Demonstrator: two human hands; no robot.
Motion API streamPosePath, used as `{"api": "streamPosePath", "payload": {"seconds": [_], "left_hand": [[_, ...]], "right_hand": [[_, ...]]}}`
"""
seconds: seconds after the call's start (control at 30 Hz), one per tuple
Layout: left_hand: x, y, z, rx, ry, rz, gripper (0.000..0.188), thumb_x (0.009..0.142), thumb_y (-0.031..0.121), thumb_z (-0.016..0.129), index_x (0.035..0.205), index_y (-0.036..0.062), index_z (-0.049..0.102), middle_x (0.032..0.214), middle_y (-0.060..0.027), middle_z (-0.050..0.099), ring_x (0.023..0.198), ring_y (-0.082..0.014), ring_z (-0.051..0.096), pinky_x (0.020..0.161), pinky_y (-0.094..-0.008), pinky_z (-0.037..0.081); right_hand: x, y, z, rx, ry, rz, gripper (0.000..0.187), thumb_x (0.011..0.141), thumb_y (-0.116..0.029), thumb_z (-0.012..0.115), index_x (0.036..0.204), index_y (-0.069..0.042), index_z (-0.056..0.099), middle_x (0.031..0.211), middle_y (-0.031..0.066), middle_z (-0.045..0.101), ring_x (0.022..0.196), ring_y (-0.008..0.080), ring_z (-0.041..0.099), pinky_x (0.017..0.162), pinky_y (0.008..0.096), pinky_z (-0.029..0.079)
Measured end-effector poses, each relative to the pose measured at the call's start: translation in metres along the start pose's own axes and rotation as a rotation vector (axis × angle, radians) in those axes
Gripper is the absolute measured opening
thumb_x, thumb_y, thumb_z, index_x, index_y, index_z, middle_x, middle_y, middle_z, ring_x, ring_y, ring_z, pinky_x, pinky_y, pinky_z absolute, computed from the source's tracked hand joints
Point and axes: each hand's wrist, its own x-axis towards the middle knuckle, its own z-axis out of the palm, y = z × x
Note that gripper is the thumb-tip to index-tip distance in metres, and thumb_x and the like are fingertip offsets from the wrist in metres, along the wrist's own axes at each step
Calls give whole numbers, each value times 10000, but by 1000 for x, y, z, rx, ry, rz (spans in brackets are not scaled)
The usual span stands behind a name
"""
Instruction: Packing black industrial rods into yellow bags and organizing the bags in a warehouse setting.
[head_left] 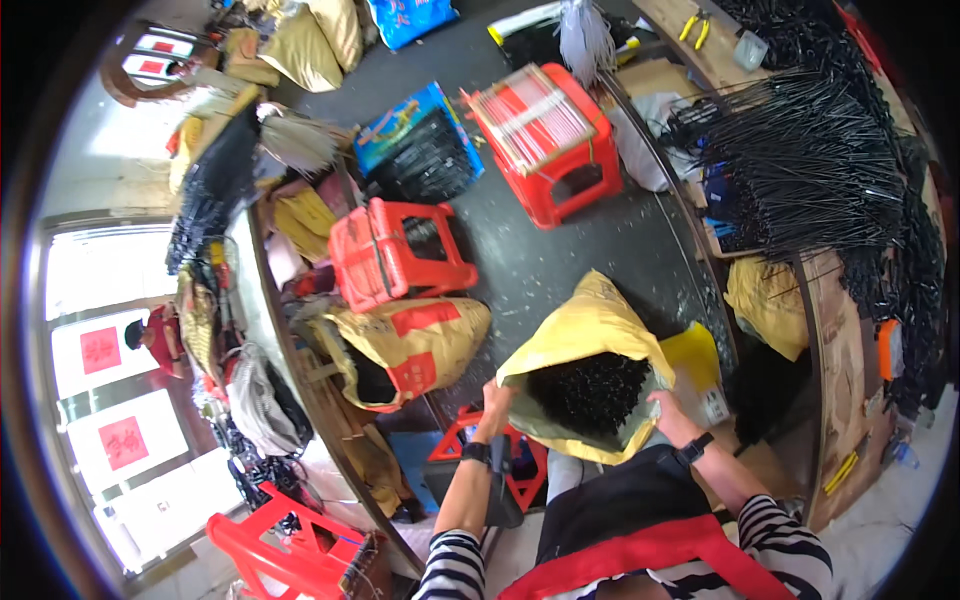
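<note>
A yellow woven sack stands in front of me with its mouth spread toward me. Many small black pieces fill the inside; their exact kind is too small to make out. My left hand grips the left side of the sack's rim. On the opposite side, my right hand is closed on the rim's edge. Both wrists carry dark bands, and the forearms come up from below in striped sleeves.
Red plastic stools stand on the dark floor ahead and to the left. Another yellow sack lies left of mine. At right, a wooden bench bears a large heap of thin black rods. A person shows by the bright windows.
</note>
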Motion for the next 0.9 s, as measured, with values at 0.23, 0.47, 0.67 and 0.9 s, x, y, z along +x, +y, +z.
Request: {"api": "streamPosePath", "payload": {"seconds": [0.23, 0.47, 0.67, 0.9], "left_hand": [[-41, 28, -49, 239, 29, 167, 226, 685, -45, 652, 909, -22, 667, 787, -64, 659, 693, -172, 618, 618, -339, 514], [50, 43, -9, 972, 32, 271, 463, 743, 381, 695, 921, -46, 660, 879, -266, 662, 885, -403, 645, 762, -447, 508], [48, 54, -1, 902, -68, 397, 633, 818, 596, 600, 888, -29, 668, 816, -261, 658, 840, -427, 639, 730, -467, 501], [40, 25, -44, 590, 122, 497, 530, 852, 513, 599, 910, -7, 686, 804, -259, 654, 824, -417, 645, 742, -463, 501]], "right_hand": [[-26, -150, 81, 585, 153, 294, 249, 569, 3, 642, 810, -48, 606, 739, 25, 569, 693, 200, 542, 603, 313, 428], [39, -138, 93, -204, -150, -279, 411, 672, 48, 724, 1036, -63, 568, 1045, 85, 535, 964, 214, 532, 828, 337, 455], [64, -118, 51, 858, 27, 711, 174, 849, -117, 625, 1014, -73, 591, 899, 39, 599, 859, 179, 602, 745, 389, 535], [13, -209, 136, -730, 449, -268, 280, 847, -29, 572, 1120, 24, 544, 1050, 170, 610, 997, 292, 603, 874, 361, 468]]}}
